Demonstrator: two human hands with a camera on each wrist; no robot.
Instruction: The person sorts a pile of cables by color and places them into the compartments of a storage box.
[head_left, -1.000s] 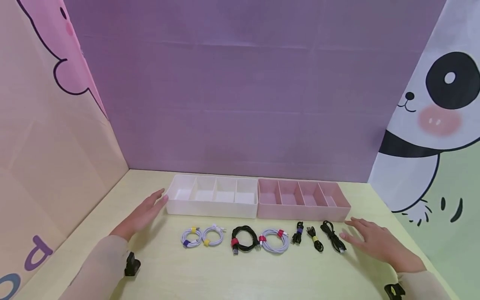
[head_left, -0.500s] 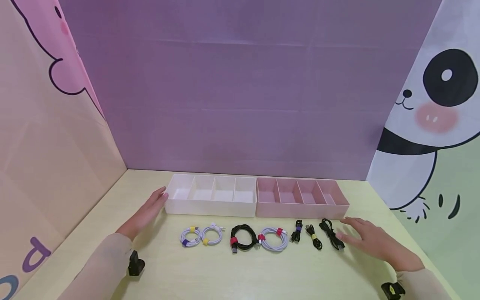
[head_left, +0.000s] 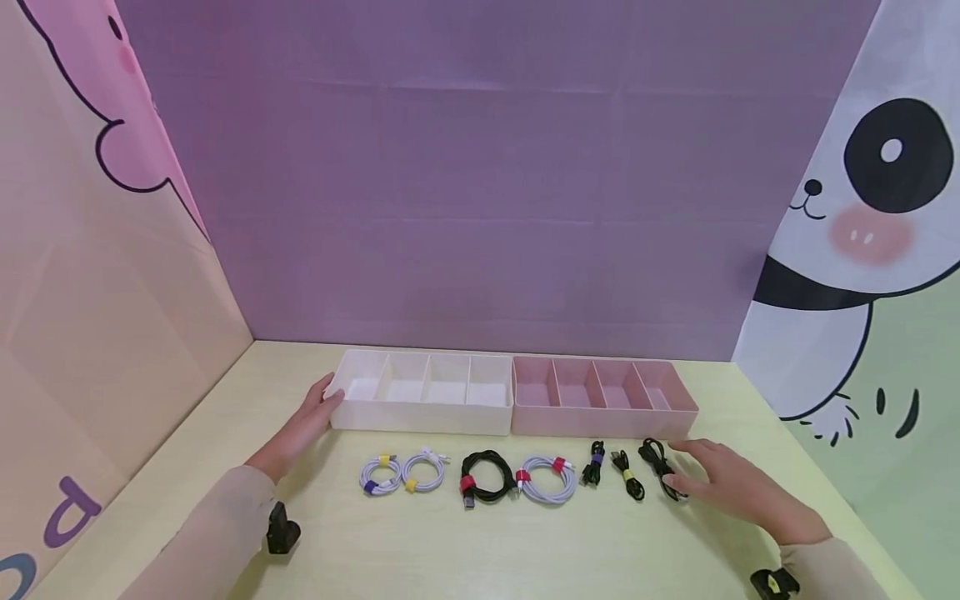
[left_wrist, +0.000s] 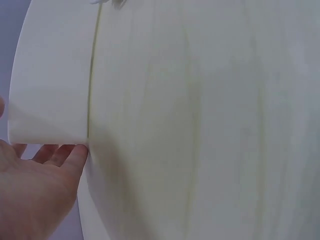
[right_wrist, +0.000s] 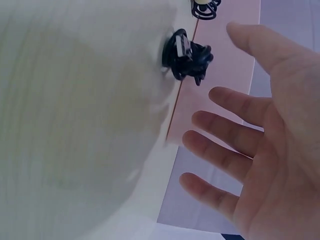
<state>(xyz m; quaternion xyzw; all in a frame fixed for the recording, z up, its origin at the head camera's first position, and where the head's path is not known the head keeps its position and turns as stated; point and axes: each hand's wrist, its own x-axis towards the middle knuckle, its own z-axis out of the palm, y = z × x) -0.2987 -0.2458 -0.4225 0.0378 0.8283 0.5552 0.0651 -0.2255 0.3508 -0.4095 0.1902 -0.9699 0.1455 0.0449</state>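
Note:
My left hand (head_left: 300, 429) holds the left end of a white divided box (head_left: 420, 418), thumb over the rim. In the left wrist view, its fingers (left_wrist: 75, 159) lie against the box's end wall. My right hand (head_left: 738, 492) hovers with spread, relaxed fingers beside a bundled black cable (head_left: 654, 457), and its thumb overlaps the plug end in the head view. In the right wrist view, that palm faces the cable with nothing in it. Beside the cable lie a small black cable with a yellow tie (head_left: 628, 476) and another with a purple tie (head_left: 593, 463).
A pink divided box (head_left: 600, 422) adjoins the white one. Before them lie two small white coiled cables (head_left: 382, 485), a black coil with a red tie (head_left: 487, 496) and a larger white coil with red ties (head_left: 549, 500). A purple wall (head_left: 480, 208) stands behind.
My left hand has moved right onto the white box's end, its thumb now over the rim. My right hand has shifted left toward the bundled black cable. The cables and boxes stay put.

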